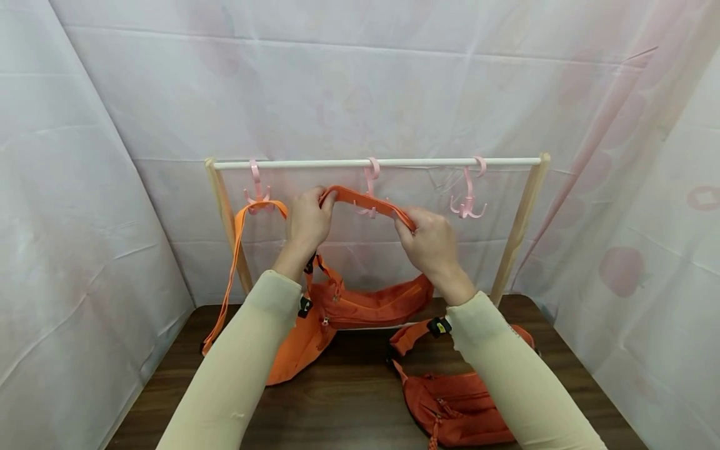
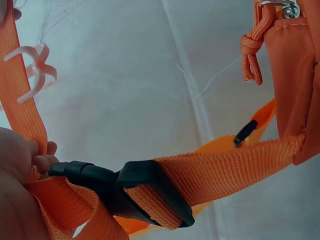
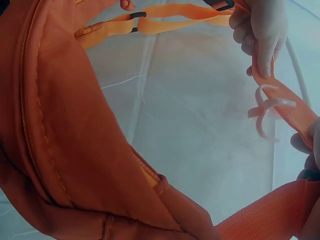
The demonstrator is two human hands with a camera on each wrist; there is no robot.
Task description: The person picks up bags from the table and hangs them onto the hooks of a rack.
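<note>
Both hands hold up the orange strap (image 1: 365,200) of a dark orange waist bag (image 1: 378,303), which hangs below the arms. My left hand (image 1: 309,219) pinches one end of the stretch, thumb on top; my right hand (image 1: 433,245) grips the other end lower down. Between them the strap overlaps the middle pink hook (image 1: 371,178). In the left wrist view a black buckle (image 2: 150,192) hangs by the left hand (image 2: 20,180). The right wrist view has the bag's body (image 3: 75,130) at left and the hook's prongs (image 3: 267,107) against the strap.
A white rod (image 1: 309,164) on wooden posts (image 1: 520,225) carries the hooks. A lighter orange bag (image 1: 300,350) hangs by its strap from the left hook (image 1: 257,187). Another waist bag (image 1: 455,406) lies on the dark table (image 1: 332,412), partly behind the right sleeve. The right hook (image 1: 467,197) hangs bare.
</note>
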